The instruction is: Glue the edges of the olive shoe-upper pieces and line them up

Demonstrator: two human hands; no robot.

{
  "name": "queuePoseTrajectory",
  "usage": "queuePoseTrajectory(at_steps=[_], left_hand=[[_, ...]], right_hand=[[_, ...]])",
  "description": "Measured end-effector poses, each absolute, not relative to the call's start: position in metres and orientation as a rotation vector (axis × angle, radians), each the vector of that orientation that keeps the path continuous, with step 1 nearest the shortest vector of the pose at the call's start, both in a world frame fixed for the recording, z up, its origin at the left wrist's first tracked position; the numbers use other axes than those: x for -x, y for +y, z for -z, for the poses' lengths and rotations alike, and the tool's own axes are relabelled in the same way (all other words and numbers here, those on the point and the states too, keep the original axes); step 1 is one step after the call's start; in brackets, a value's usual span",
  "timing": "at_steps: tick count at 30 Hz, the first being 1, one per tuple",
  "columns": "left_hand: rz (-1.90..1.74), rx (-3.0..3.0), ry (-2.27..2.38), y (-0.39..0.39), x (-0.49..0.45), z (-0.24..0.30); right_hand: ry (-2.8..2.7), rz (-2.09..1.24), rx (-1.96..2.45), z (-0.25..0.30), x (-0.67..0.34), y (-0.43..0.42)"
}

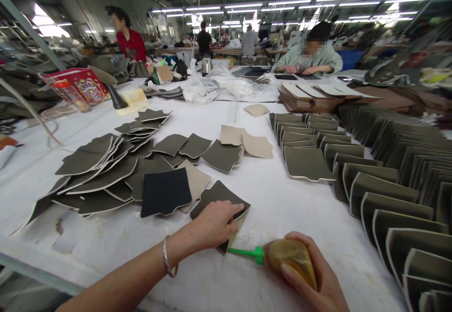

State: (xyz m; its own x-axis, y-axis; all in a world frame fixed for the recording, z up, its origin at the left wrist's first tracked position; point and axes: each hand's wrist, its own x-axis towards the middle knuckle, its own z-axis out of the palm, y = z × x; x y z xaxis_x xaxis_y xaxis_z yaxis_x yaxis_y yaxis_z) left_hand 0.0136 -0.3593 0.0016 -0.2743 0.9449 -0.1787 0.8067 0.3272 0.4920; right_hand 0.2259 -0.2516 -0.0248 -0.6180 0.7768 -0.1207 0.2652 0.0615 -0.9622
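Observation:
My left hand (216, 225) lies palm down on an olive-grey panel (219, 193) with a pale edge. Its index finger is stretched over the panel toward the right corner, its thumb is apart from it on the near side, and the other fingers are partly hidden. A yellowish strip shows along the panel's right edge. In my right hand (319, 274) is a squeeze bottle (291, 258) of amber liquid, tipped sideways. Its green nozzle (245, 252) points left, with the tip at the panel's near corner. A black panel (165, 192) lies left of my hand.
Loose olive panels (95, 156) are heaped at left, with beige pieces (257, 143) beyond. Rows of overlapping panels (395, 203) line the right side. Farther back are brown stacks (300, 96), plastic bags (226, 83) and a brush (116, 96). A co-worker (310, 57) sits across the table.

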Motion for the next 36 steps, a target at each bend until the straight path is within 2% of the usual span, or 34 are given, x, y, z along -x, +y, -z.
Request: queuePoseTrajectory(at_steps=[7, 14, 19, 25, 36], left_hand=[[-0.401, -1.535, 2.154, -0.359, -0.011, -0.002], [-0.414, -1.493, 2.146, -0.358, -0.011, -0.003], [-0.442, -1.503, 2.147, -0.359, -0.011, -0.003], [-0.473, -1.502, 2.139, -0.359, -0.011, -0.003], [-0.468, -1.511, 2.132, -0.358, -0.010, -0.001]], right_hand=[[-1.919, -1.324, 1.129, 0.019, -0.216, -0.228], [-1.917, -1.501, 1.124, 0.021, -0.222, -0.235], [-1.912, -1.377, 1.117, 0.019, -0.221, -0.229], [-1.912, -1.450, 1.098, 0.022, -0.223, -0.234], [-1.999, -1.217, 1.045, 0.032, -0.220, -0.198]])
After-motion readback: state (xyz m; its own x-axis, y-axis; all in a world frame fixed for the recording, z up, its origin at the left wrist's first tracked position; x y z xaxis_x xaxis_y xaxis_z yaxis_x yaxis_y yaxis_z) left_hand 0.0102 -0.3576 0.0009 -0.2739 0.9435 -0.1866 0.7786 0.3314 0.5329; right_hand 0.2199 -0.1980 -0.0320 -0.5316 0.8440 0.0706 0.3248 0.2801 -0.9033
